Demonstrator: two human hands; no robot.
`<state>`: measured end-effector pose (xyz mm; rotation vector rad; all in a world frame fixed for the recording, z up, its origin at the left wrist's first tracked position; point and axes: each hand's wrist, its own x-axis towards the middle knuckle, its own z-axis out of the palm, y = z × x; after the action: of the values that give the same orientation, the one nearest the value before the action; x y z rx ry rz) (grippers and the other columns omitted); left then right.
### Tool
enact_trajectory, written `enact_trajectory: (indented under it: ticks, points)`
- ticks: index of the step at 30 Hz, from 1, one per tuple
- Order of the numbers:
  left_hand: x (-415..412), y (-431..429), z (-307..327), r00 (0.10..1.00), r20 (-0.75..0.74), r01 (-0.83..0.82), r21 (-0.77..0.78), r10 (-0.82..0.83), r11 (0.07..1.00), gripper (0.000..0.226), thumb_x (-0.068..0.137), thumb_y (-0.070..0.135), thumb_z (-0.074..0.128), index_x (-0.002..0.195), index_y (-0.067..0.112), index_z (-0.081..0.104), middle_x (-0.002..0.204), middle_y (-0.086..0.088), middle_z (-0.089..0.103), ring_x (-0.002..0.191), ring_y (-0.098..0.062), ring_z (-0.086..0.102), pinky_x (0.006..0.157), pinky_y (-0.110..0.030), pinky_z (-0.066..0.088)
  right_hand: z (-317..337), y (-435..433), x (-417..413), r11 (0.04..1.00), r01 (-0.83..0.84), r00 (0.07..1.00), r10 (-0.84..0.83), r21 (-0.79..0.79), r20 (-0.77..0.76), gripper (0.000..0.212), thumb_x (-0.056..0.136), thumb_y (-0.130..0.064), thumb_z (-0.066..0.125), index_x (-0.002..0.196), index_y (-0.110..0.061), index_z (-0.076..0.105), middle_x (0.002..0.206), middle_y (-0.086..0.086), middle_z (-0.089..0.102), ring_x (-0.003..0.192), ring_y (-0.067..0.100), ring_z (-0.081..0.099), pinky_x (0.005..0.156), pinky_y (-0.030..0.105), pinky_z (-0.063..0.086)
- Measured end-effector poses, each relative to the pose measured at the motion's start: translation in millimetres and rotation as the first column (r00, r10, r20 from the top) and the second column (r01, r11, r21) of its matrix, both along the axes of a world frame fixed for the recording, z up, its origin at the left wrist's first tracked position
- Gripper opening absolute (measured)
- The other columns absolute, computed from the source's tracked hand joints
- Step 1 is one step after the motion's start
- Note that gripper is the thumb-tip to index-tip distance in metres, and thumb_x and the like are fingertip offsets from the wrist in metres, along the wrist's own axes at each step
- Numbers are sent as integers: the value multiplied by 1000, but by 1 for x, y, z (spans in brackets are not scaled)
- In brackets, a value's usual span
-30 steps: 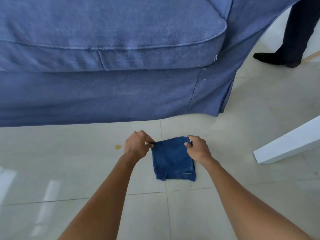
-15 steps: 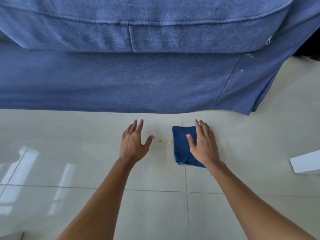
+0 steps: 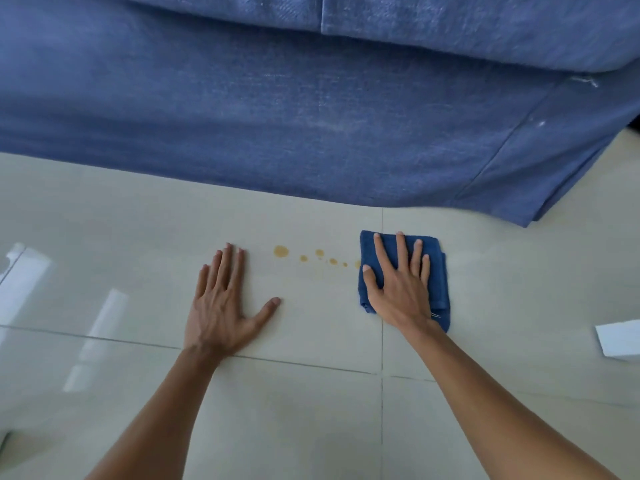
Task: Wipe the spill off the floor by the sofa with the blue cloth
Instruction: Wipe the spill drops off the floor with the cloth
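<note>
A folded blue cloth (image 3: 437, 285) lies on the pale tiled floor (image 3: 311, 410), just in front of the blue sofa (image 3: 311, 116). My right hand (image 3: 398, 292) presses flat on top of it, fingers spread. A row of small yellow-brown spill drops (image 3: 280, 251) runs from the cloth's left edge toward my left hand (image 3: 221, 306). That hand rests palm down on the bare tile, fingers apart, holding nothing. The drop nearest the cloth touches its left edge.
The sofa's skirt hangs to the floor right behind the spill and ends in a corner at the right. A white object (image 3: 620, 337) pokes in at the right edge. Window glare marks the tiles at the left.
Both hands let go of the cloth's corners. My right hand now lies flat on it, my left hand has settled flat on the floor, and the view has come closer.
</note>
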<state>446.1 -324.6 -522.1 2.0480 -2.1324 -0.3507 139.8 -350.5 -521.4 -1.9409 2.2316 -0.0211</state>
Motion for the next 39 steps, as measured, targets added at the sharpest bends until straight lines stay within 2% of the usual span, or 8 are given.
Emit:
enact_trajectory:
  ticks: [4, 11, 16, 23, 28, 30, 34, 39]
  points:
    - [0, 0, 1, 1000, -2, -16, -5, 16, 1000, 113, 80, 84, 34, 161, 10, 5, 169, -3, 0, 157, -17, 1, 127, -39, 7, 2, -19, 6, 998, 7, 999, -5, 56, -43, 81, 86, -70, 7, 160, -38, -2, 171, 10, -3, 152, 50, -7, 123, 63, -2]
    - [0, -1, 6, 999, -49, -21, -2, 21, 1000, 112, 79, 82, 41, 160, 11, 12, 169, -3, 7, 157, -18, 6, 127, -39, 8, 0, 18, 13, 999, -31, 999, 32, 28, -41, 70, 96, -65, 13, 159, -42, -3, 171, 6, -6, 155, 43, -6, 125, 59, 0]
    - [1, -1, 5, 999, -40, -24, -16, 23, 1000, 112, 79, 82, 42, 160, 11, 13, 169, -4, 8, 157, -18, 7, 127, -39, 9, 1, -19, 11, 1000, 2, 999, -1, 21, -38, 62, 100, -58, 14, 159, -45, -2, 171, 4, -2, 156, 39, -3, 125, 59, 1]
    - [1, 0, 8, 998, -56, -34, -7, 34, 999, 113, 78, 83, 42, 160, 12, 14, 169, -2, 6, 157, -16, 4, 127, -38, 8, 5, 15, 16, 998, -40, 998, 41, 45, -39, 66, 97, -60, 11, 159, -44, -2, 171, 4, -6, 156, 39, -7, 125, 57, -1]
    - [0, 0, 7, 998, -52, -40, -11, 39, 999, 113, 78, 83, 44, 160, 12, 14, 169, -2, 7, 157, -16, 5, 128, -37, 7, 2, -30, 18, 999, 17, 999, -15, 47, -37, 64, 100, -59, 19, 159, -44, 0, 171, 5, -2, 155, 42, -4, 124, 61, 1]
    - [1, 0, 8, 997, -63, -42, -8, 41, 999, 113, 78, 83, 45, 160, 12, 14, 169, -2, 7, 157, -17, 5, 128, -37, 7, 2, -26, 23, 999, 29, 999, -29, 27, -15, 65, 100, -59, 18, 159, -43, -1, 171, 6, -3, 155, 41, -6, 124, 61, -2]
    - [0, 0, 11, 996, -72, -49, -14, 48, 999, 112, 78, 82, 46, 160, 12, 16, 169, -2, 7, 157, -17, 6, 127, -37, 6, 3, 19, 28, 997, -60, 997, 62, 38, -42, 68, 97, -63, 13, 160, -40, -1, 171, 5, -5, 156, 40, -6, 125, 58, -2]
    - [1, 1, 10, 996, -72, -49, -21, 48, 999, 112, 78, 82, 47, 160, 13, 15, 169, -2, 7, 157, -16, 5, 127, -36, 5, 2, -9, 28, 999, -35, 998, 36, 26, -48, 71, 94, -64, 8, 160, -41, 0, 171, 6, 0, 156, 39, -3, 125, 60, 2]
